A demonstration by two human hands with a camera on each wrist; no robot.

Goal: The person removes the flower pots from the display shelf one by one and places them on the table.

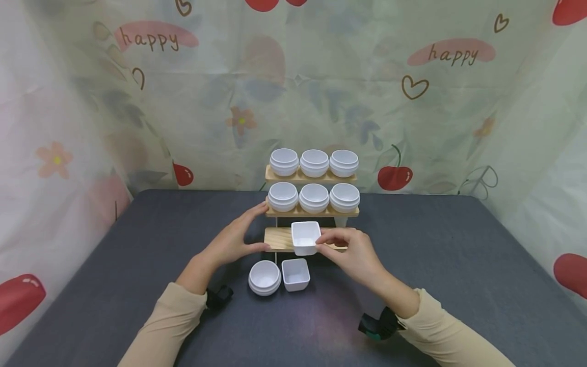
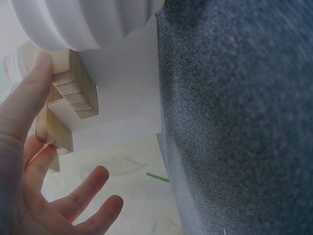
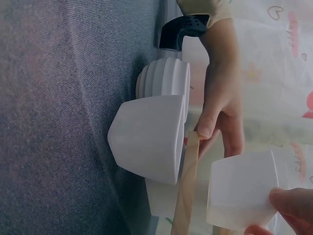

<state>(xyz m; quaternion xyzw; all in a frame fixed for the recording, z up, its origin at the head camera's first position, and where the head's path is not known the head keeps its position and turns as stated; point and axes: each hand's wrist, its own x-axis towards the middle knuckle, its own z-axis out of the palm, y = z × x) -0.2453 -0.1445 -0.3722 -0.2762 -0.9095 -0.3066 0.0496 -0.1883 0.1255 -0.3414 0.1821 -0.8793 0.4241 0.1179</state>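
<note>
Evidently, the right hand (image 1: 355, 251) pinches a white, square bowl (image 1: 305, 238) by its side, just above the lowest pale wooden board (image 1: 278, 238) of three.
The side hold seems to leave its base free — while the spread left hand (image 1: 229, 239) touches the edges of the lowest and middle boards, probably for steadiness. Seven white, round, ridged bowls: three on the top board (image 1: 312, 181), three on the middle board (image 1: 275, 213), one lone round bowl (image 1: 264, 278) on the dark grey cloth (image 1: 114, 280). Square bowls number two — the second square bowl (image 1: 295, 275) stands beside it, perhaps for easy reach.
</note>
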